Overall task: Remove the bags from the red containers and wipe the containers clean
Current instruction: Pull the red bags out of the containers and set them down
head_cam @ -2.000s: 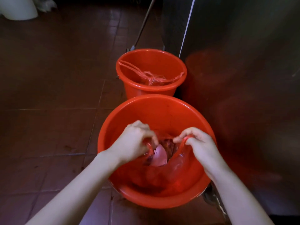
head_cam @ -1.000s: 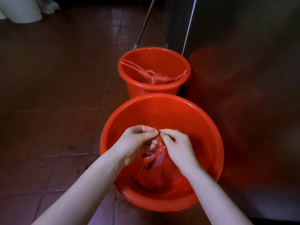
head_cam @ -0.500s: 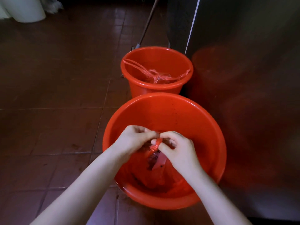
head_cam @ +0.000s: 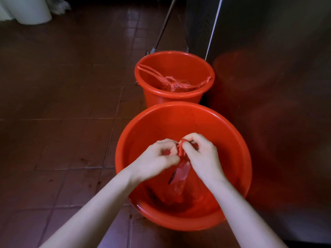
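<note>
A wide red basin [head_cam: 223,126] stands on the floor right below me, with a red plastic bag [head_cam: 179,178] inside it. My left hand [head_cam: 157,160] and my right hand [head_cam: 200,154] meet over the bag's mouth, and each pinches a twisted red handle of the bag. The bag hangs down between my wrists. Behind the basin stands a smaller red bucket [head_cam: 172,99]. A tied red bag [head_cam: 175,83] lies in that bucket, its handles stretched to the rim.
A dark metal cabinet [head_cam: 268,68] rises close on the right of both containers. A mop pole [head_cam: 164,25] leans behind the bucket. Brown floor tiles [head_cam: 62,104] stretch to the left, with a white object [head_cam: 26,9] at the far left corner.
My hands came together from apart, gathering the bag's handles at the middle of the basin. They now twist the handles around each other.
</note>
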